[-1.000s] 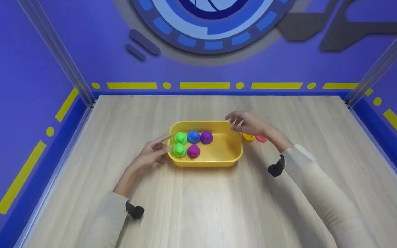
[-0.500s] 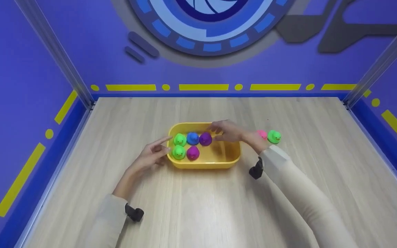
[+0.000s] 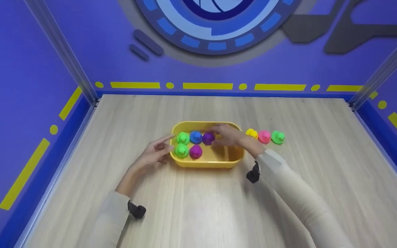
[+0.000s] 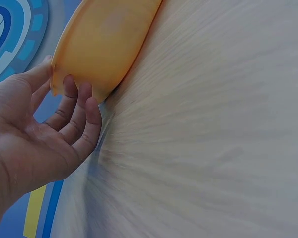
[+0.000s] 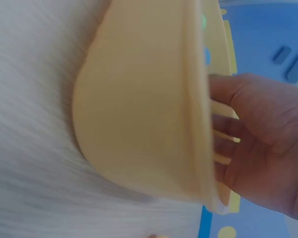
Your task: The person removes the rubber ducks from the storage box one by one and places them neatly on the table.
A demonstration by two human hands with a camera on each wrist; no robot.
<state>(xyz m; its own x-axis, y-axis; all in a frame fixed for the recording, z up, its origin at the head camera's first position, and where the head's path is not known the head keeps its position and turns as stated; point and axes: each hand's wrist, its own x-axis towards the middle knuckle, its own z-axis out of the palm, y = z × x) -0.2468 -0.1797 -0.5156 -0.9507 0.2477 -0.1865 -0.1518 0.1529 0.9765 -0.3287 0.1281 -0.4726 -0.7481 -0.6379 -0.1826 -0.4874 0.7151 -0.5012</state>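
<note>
A yellow plastic tub (image 3: 205,164) on the wooden table holds several toy ducks: a green duck (image 3: 183,138) and another green duck (image 3: 181,150), a blue duck (image 3: 195,137), a purple duck (image 3: 208,138) and a magenta duck (image 3: 195,151). My left hand (image 3: 153,154) touches the tub's left end, its fingers loosely bent outside the wall. Over the right end my right hand (image 3: 229,135) reaches in, thumb and fingers pinching the purple duck from its right side. In the right wrist view the tub's wall hides those fingertips.
Right of the tub, a yellow duck (image 3: 252,133), a pink duck (image 3: 264,136) and a green duck (image 3: 278,137) stand in a row on the table (image 3: 198,206). Purple-blue panels (image 3: 288,69) enclose the back and sides.
My right hand has moved left from above the tub's right rim, down into the tub to the purple duck. The left hand stays at the left end.
</note>
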